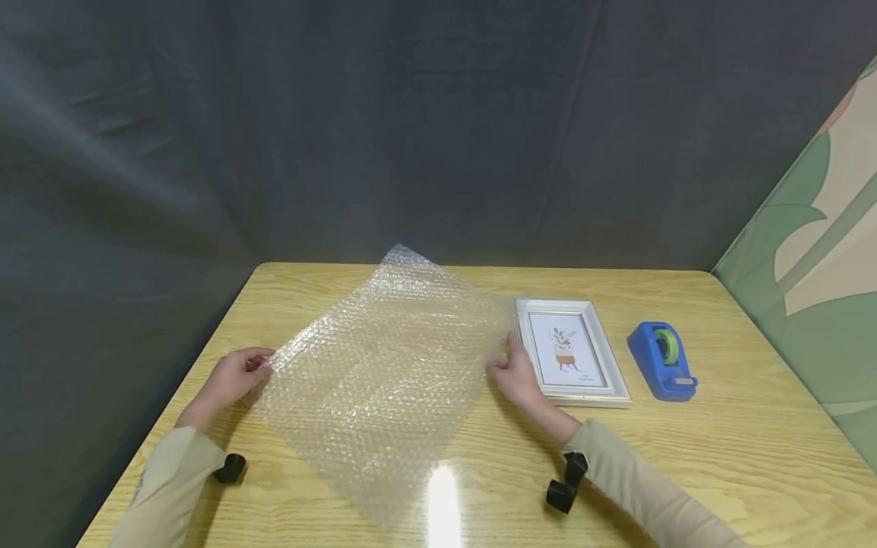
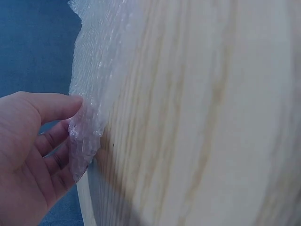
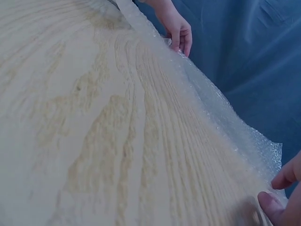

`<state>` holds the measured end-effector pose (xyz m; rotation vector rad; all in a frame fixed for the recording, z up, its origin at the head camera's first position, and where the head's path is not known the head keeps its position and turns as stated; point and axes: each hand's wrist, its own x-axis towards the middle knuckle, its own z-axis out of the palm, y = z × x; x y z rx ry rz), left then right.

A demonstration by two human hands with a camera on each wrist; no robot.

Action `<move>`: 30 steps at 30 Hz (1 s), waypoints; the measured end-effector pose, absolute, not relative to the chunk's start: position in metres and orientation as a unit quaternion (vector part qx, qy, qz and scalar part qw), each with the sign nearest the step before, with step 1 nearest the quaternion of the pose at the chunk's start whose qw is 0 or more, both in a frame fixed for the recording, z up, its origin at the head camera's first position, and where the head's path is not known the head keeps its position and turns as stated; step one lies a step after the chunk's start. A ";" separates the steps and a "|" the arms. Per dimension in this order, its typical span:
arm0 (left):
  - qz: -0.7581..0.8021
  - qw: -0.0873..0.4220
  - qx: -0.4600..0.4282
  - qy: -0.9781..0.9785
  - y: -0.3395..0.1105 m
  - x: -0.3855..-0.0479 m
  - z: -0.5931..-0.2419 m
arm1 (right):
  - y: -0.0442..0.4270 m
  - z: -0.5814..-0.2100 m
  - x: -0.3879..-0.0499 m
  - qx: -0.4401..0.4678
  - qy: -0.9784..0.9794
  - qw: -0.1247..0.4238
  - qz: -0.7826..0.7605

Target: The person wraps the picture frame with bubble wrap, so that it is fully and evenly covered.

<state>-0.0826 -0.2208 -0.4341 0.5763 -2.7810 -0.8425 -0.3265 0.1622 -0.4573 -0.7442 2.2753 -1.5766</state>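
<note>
A sheet of clear bubble wrap (image 1: 377, 365) is spread at a slant over the wooden table, one corner toward the back edge and one toward the front. At its left corner my left hand (image 1: 236, 374) pinches the edge; the left wrist view shows the thumb and curled fingers of that hand (image 2: 37, 136) on the wrap (image 2: 94, 84). My right hand (image 1: 515, 373) pinches the sheet's right side, close to the picture frame. This white frame (image 1: 606, 350) lies flat, showing a drawing of a potted plant.
Right of the frame stands a blue tape dispenser (image 1: 661, 365) with a green roll. The wooden table (image 1: 740, 457) meets a dark curtain (image 1: 438, 137) at the back and left. A patterned panel (image 1: 822, 304) borders the right side.
</note>
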 end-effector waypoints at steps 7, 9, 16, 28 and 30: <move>-0.269 0.092 0.203 -0.937 -0.220 -0.084 -0.430 | 0.163 -0.456 -0.326 -0.256 0.778 0.138 -0.557; -0.262 0.093 0.212 -0.937 -0.218 -0.087 -0.426 | 0.165 -0.452 -0.327 -0.261 0.771 0.144 -0.563; -0.221 0.110 0.210 -0.946 -0.198 -0.113 -0.404 | 0.187 -0.431 -0.342 -0.286 0.777 0.204 -0.523; -0.275 0.109 0.159 -0.942 -0.098 -0.206 -0.394 | 0.247 -0.418 -0.380 -0.323 0.818 0.170 -0.446; -0.290 0.096 0.153 -0.940 -0.079 -0.219 -0.395 | 0.259 -0.418 -0.386 -0.337 0.825 0.151 -0.428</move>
